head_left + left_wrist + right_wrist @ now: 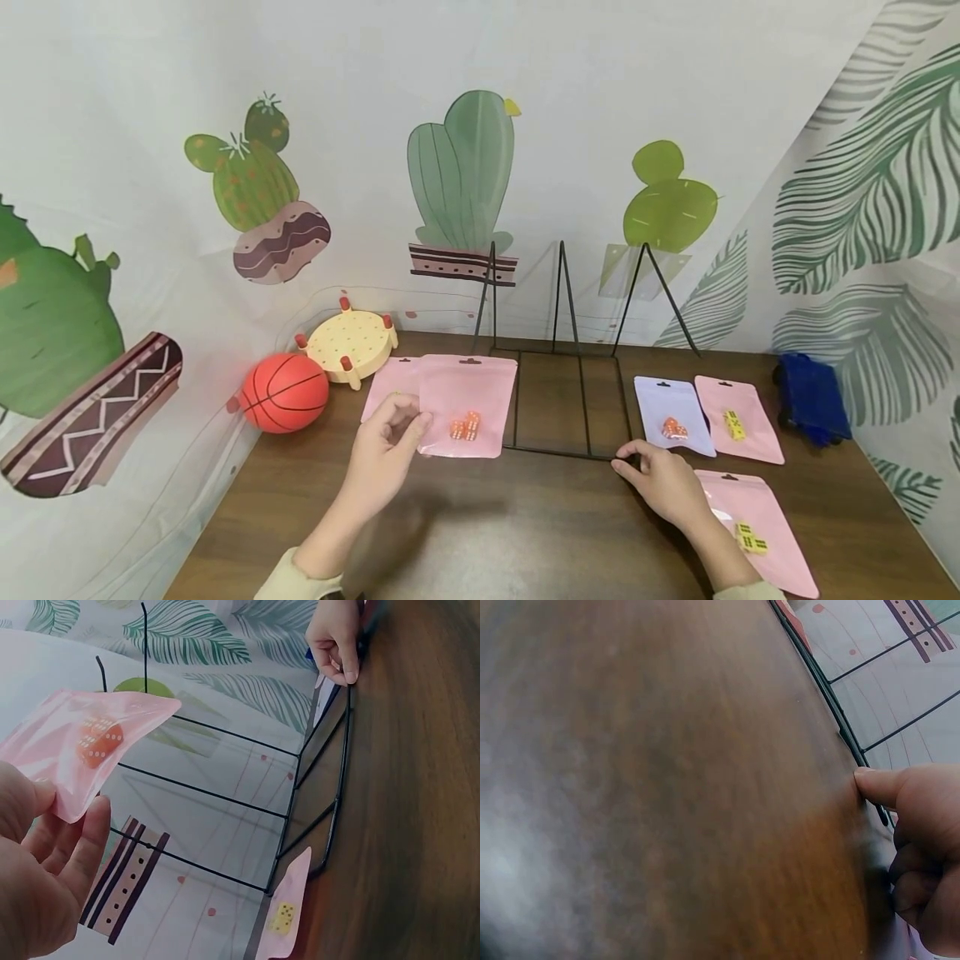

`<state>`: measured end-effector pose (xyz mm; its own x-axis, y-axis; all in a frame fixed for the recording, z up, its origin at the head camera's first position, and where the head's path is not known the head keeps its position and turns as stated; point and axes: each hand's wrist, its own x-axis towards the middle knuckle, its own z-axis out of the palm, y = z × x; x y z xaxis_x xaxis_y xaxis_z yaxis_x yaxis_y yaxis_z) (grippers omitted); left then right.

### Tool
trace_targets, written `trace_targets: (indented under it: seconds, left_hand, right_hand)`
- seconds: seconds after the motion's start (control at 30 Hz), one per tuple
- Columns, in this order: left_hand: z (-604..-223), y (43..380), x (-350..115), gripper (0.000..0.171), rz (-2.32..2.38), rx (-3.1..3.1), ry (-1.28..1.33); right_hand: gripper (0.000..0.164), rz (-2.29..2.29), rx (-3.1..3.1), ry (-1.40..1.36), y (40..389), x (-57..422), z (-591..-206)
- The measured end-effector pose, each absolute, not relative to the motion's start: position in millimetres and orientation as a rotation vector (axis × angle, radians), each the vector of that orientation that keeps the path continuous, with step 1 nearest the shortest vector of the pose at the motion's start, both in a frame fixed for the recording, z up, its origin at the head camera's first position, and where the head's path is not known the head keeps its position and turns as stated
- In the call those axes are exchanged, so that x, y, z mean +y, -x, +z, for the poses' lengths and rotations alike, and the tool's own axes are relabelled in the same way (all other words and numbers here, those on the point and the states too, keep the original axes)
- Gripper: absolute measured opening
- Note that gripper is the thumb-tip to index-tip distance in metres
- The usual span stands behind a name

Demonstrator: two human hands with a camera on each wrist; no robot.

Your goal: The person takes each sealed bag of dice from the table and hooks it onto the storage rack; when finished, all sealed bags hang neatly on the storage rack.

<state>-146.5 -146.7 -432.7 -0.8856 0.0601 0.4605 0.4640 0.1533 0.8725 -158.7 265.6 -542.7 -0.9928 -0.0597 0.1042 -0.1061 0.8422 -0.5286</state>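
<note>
Left hand (386, 447) raised, fingers (93, 834) in a pinch, and right hand (663, 482) lower, fingers (915, 894) curled.

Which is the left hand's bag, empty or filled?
Not empty: orange dice show through the pink bag the left hand pinches.

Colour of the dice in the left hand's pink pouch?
White-pipped orange dice, clearest in the left wrist view.

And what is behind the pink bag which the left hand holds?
In the head view, another pink bag and the rack show partly behind it. The held bag and left hand cover the rest, so it cannot be seen.
</note>
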Motion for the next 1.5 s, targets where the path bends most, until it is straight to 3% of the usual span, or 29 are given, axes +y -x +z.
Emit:
trace_targets:
  seconds: [0.7, 1.5]
  left_hand:
    - [-434.7, 170.7, -130.6, 0.009, -1.864, -2.108, 0.404]
    - [-415.1, 244.4, -113.2, 0.016, -1.805, -2.111, 0.359]
  right_hand:
    - [0.018, 0.849, -2.937, -0.121, 158.5, 265.7, -543.2]
    - [0.016, 0.846, -2.939, -0.113, 158.6, 265.7, -544.6]
